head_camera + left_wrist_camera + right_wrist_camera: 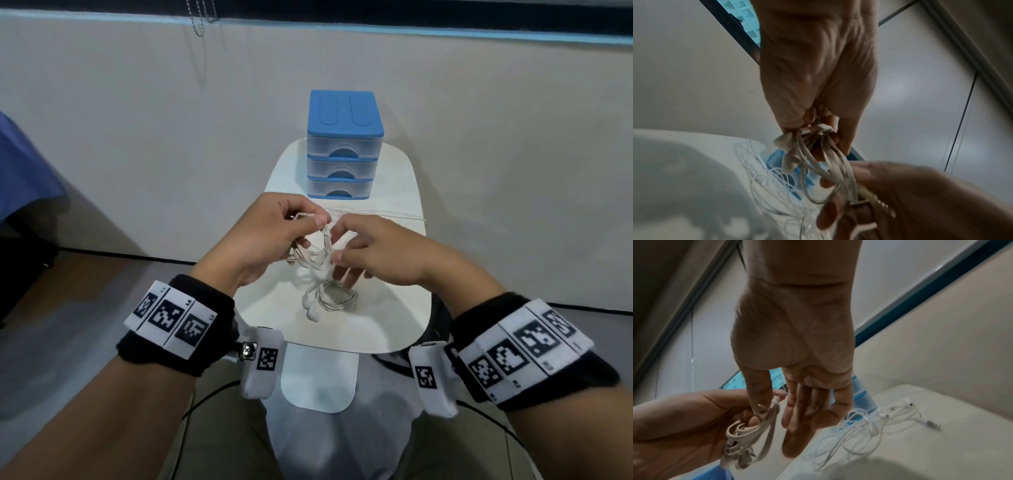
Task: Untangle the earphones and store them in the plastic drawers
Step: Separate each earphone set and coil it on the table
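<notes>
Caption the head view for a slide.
Both hands, left hand and right hand, work a tangled earphone bundle above the white table, before closed plastic drawers.

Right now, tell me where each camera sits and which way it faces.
Head: on the head, looking forward and down at the table and drawers; both forearms show.
Left wrist: looks along the left hand at the bundled earphones.
Right wrist: looks along the right hand.
All three share the bundle held between both hands.

Translucent plastic drawers (343, 156) w/ blue lid, smooth white table (394, 318), rubbery earphone cords (313, 255)
</notes>
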The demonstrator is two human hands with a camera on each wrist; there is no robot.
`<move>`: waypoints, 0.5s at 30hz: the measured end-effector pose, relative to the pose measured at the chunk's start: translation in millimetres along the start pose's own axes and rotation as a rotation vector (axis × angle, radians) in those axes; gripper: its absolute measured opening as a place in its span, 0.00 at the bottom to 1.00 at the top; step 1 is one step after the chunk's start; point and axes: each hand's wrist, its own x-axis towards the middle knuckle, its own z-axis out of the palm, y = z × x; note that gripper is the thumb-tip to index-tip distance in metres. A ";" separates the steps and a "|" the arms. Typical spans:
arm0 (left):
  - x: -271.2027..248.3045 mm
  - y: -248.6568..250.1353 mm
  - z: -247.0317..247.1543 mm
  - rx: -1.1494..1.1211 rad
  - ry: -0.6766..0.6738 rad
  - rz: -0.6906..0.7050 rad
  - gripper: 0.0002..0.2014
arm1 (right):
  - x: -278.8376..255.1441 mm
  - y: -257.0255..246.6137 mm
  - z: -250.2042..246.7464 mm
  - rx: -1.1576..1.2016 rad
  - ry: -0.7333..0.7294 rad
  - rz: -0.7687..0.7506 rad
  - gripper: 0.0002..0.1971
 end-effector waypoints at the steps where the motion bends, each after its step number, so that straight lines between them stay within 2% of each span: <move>1: -1.0 -2.7 2.6 0.011 -0.021 -0.010 0.04 | 5.4 0.3 3.0 -0.013 0.034 0.011 0.04; 5: -3.2 -11.3 0.7 0.048 -0.065 -0.021 0.03 | 25.5 5.9 9.0 -0.020 0.128 0.009 0.12; 7: -1.9 -16.8 -8.6 0.084 -0.101 -0.047 0.05 | 33.6 9.8 11.1 -0.028 0.114 0.020 0.11; 11: 4.7 -22.4 -33.8 0.184 -0.262 -0.141 0.11 | 47.5 9.8 16.7 -0.112 0.078 0.069 0.08; 15: 17.3 -25.5 -44.9 0.323 -0.283 -0.191 0.09 | 59.3 0.8 25.1 -0.183 0.078 0.119 0.08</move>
